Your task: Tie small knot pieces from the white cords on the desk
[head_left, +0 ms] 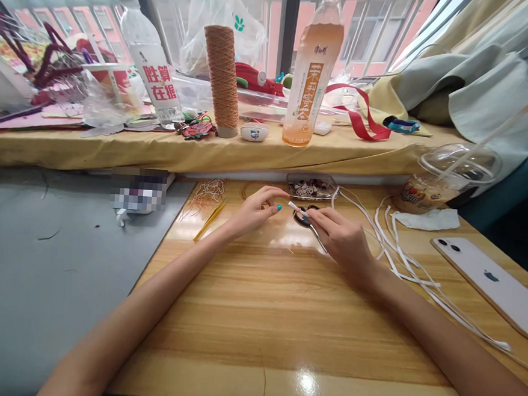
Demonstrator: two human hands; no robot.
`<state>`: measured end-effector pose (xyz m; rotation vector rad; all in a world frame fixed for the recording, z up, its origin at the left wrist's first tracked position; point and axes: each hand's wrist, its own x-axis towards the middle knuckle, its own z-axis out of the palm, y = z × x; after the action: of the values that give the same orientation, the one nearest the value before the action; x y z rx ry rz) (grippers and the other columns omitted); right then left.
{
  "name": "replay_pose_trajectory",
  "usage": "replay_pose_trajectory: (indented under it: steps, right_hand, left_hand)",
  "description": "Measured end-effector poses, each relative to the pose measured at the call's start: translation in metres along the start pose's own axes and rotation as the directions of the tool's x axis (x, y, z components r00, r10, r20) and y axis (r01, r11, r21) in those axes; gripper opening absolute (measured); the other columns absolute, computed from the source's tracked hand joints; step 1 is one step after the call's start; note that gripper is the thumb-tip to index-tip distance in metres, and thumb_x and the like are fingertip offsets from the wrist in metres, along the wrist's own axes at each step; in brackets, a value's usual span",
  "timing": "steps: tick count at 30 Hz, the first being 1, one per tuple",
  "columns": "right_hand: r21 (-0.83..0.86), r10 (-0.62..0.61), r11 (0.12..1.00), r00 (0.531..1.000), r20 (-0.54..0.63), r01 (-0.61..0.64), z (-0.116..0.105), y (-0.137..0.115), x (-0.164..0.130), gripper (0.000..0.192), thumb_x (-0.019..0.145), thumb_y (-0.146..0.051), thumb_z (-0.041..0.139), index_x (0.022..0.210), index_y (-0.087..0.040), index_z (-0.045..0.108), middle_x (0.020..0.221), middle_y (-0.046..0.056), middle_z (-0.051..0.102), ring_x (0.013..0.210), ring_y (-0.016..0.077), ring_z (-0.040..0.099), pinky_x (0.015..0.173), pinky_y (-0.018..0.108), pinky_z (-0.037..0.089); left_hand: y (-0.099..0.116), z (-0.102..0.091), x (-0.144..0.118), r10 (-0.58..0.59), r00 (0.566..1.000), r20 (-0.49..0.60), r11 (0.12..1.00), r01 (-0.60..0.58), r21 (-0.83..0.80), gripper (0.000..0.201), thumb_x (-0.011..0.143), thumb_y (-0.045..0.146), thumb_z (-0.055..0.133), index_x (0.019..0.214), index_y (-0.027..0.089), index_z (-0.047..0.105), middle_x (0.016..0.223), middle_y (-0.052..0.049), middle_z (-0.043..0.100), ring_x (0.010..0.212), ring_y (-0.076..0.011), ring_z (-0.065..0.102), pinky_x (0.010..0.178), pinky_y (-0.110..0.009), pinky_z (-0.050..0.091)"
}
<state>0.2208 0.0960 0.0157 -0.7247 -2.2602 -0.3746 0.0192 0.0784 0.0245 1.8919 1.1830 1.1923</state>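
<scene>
My right hand (345, 238) is closed, its fingertips pinching a white cord (294, 207) whose short end points left. A bit of orange-brown thread shows on the cord near the fingertips. Beside it, my left hand (257, 211) hovers with thumb and index finger apart, and I see nothing between them. Black-handled scissors (303, 217) lie on the table, partly hidden by the right hand. More white cords (390, 237) trail over the table to the right. Yellow tweezers (209, 219) and scraps of thread (207, 195) lie left of my left hand.
Behind the hands stands a clear box of beads (312, 187). A phone (488, 283), a tissue (429, 219) and a lidded drink cup (432, 185) are at right. The cloth-covered ledge (258, 156) holds a thread spool (221, 80), a tea bottle (312, 81) and a water bottle (149, 63).
</scene>
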Motion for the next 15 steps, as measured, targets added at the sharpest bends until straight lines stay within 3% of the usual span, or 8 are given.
replay_pose_trajectory:
  steps: [4,7,9,11,13,15]
  right_hand:
    - [0.008,0.0,1.0,1.0,-0.002,0.0,0.0,-0.002,0.0,0.02,0.084,-0.021,0.044,0.087,-0.016,0.063,0.077,0.005,0.065,0.062,0.011,0.057,0.052,0.021,0.038]
    - [0.151,0.085,0.985,0.996,0.005,-0.085,-0.001,-0.004,0.003,0.02,0.083,-0.023,0.045,0.086,-0.016,0.063,0.079,0.006,0.064,0.068,0.0128,0.058,0.058,0.023,0.041]
    - [0.317,0.156,0.932,0.984,0.091,-0.177,-0.002,-0.005,0.006,0.02,0.083,-0.025,0.046,0.083,-0.016,0.064,0.073,0.005,0.063,0.064,0.012,0.056,0.057,0.023,0.041]
    - [0.461,0.205,0.833,0.945,0.255,-0.305,-0.002,-0.004,0.008,0.021,0.082,-0.028,0.046,0.082,-0.016,0.064,0.062,0.001,0.058,0.053,0.0099,0.053,0.052,0.022,0.041]
    - [0.524,0.22,0.741,0.89,0.4,-0.419,-0.001,-0.003,0.009,0.023,0.083,-0.031,0.045,0.085,-0.017,0.064,0.056,-0.002,0.054,0.047,0.0088,0.049,0.047,0.021,0.04]
    - [0.529,0.225,0.718,0.87,0.438,-0.452,0.002,-0.002,0.008,0.024,0.081,-0.032,0.047,0.093,-0.018,0.062,0.067,0.001,0.058,0.05,0.0094,0.051,0.049,0.022,0.042]
  left_hand:
    - [0.008,-0.004,0.001,-0.049,0.999,0.02,0.974,0.052,-0.222,0.028,0.079,0.028,0.043,0.099,0.015,0.058,0.082,-0.004,0.053,0.064,-0.0078,0.045,0.051,-0.017,0.038]
    - [0.016,-0.006,0.0,-0.089,0.981,0.172,0.944,0.138,-0.299,0.037,0.077,0.032,0.048,0.11,0.017,0.052,0.071,-0.001,0.053,0.061,-0.0077,0.045,0.049,-0.017,0.037]
    - [0.017,-0.004,0.0,-0.105,0.948,0.302,0.944,0.191,-0.271,0.04,0.074,0.031,0.052,0.112,0.017,0.05,0.068,0.0,0.053,0.058,-0.007,0.045,0.049,-0.017,0.037]
    - [0.016,-0.001,-0.001,-0.115,0.93,0.349,0.958,0.197,-0.208,0.035,0.073,0.029,0.054,0.106,0.016,0.054,0.065,0.001,0.052,0.055,-0.0063,0.045,0.048,-0.017,0.037]
    - [0.013,0.002,0.0,-0.135,0.941,0.31,0.971,0.188,-0.146,0.026,0.073,0.028,0.053,0.094,0.013,0.059,0.063,0.001,0.051,0.052,-0.0054,0.043,0.047,-0.017,0.036]
    - [0.009,0.005,0.002,-0.168,0.954,0.249,0.973,0.201,-0.112,0.02,0.073,0.026,0.051,0.084,0.012,0.06,0.062,0.001,0.051,0.049,-0.0044,0.042,0.045,-0.017,0.035]
